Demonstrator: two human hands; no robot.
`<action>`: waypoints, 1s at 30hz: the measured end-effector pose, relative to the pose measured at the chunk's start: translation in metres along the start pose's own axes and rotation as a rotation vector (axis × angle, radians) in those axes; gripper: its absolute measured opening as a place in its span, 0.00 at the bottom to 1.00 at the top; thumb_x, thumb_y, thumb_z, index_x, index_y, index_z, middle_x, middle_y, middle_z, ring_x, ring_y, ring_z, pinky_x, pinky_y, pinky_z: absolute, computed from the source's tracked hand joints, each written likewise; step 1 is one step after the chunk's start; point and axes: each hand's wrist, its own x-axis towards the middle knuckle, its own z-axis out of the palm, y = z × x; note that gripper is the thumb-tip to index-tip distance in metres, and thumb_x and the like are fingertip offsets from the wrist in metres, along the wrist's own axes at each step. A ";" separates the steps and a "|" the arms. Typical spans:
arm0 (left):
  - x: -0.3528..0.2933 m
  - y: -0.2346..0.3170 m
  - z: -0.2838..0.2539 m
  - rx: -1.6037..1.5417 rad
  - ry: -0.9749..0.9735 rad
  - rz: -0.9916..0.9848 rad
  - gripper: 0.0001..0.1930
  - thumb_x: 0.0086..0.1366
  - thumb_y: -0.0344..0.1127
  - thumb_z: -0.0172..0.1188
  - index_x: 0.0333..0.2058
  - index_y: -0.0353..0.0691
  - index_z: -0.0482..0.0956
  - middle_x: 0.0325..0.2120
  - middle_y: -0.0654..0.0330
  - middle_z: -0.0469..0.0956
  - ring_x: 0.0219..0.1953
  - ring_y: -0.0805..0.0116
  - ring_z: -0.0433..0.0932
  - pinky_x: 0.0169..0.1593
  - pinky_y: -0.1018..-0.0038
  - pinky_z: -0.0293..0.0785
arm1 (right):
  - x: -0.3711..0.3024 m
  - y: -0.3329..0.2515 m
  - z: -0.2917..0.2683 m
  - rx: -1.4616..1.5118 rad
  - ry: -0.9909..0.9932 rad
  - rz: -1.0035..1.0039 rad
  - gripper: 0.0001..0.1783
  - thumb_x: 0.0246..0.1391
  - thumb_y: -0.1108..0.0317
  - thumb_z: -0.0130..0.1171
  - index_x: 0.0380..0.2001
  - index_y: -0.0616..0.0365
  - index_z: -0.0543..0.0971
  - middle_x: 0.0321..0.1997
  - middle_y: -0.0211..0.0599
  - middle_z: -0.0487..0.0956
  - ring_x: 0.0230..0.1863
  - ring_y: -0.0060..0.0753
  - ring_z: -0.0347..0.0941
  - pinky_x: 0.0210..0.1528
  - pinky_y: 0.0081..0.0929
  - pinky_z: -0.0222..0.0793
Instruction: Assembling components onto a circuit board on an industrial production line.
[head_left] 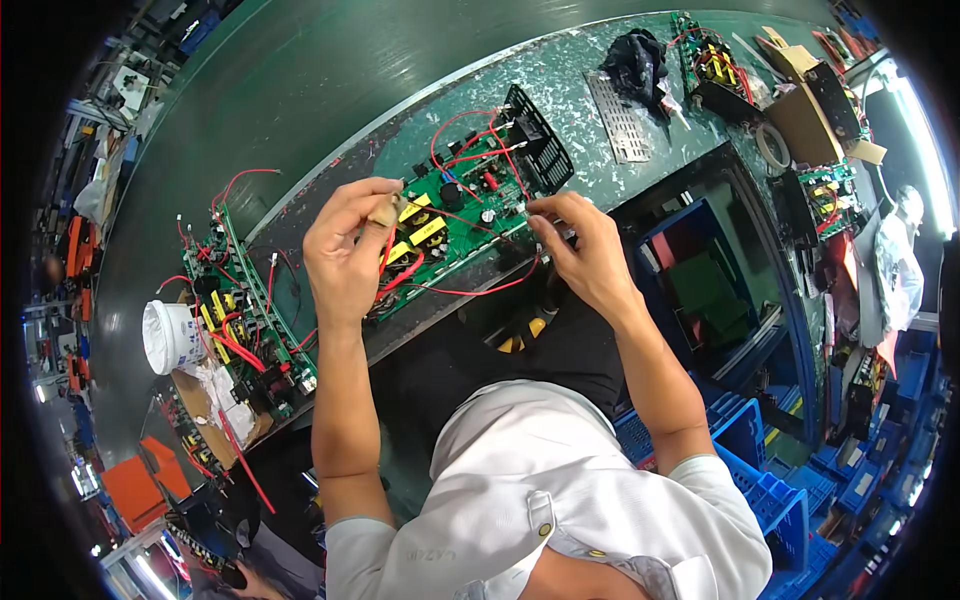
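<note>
A green circuit board (470, 205) with yellow-wrapped transformers (428, 233) and red wires lies before me, a black slotted metal plate (540, 138) upright at its right end. Above the board's left part, my left hand (345, 250) is closed, thumb against fingers, with a tan cover on one fingertip; what it pinches is too small to make out. At the board's right end, my right hand (592, 250) pinches thumb to forefinger where a red wire (518, 172) comes down to the fingertips. Another red wire (490, 291) loops below the board's near edge.
On the left are another wired board (245, 290) and a white tub (172, 337). A perforated metal plate (617, 115) and a black plastic bag (635, 62) lie at the far right. A dark open frame (800, 330) and blue crates (775, 500) stand at my right.
</note>
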 end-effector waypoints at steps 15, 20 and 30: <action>-0.110 0.006 0.023 -0.372 -0.978 -0.544 0.07 0.57 0.28 0.65 0.33 0.32 0.80 0.32 0.55 0.81 0.33 0.62 0.81 0.39 0.70 0.77 | -0.022 0.005 0.011 -0.274 -0.266 -0.281 0.22 0.43 0.76 0.66 0.45 0.58 0.75 0.51 0.41 0.73 0.54 0.47 0.68 0.58 0.40 0.65; -0.216 -0.089 0.042 0.346 -0.647 -0.602 0.12 0.59 0.36 0.66 0.38 0.34 0.81 0.34 0.51 0.80 0.35 0.58 0.82 0.43 0.68 0.77 | -0.017 0.007 0.013 -0.303 -0.213 -0.305 0.18 0.41 0.79 0.63 0.39 0.59 0.76 0.45 0.38 0.75 0.49 0.46 0.70 0.53 0.37 0.69; -0.249 -0.094 0.044 0.367 -0.366 -0.639 0.12 0.58 0.34 0.68 0.39 0.36 0.81 0.34 0.51 0.79 0.33 0.61 0.82 0.38 0.70 0.78 | -0.012 0.001 0.013 -0.295 -0.237 -0.246 0.13 0.46 0.80 0.61 0.37 0.59 0.76 0.40 0.38 0.75 0.45 0.46 0.71 0.49 0.37 0.69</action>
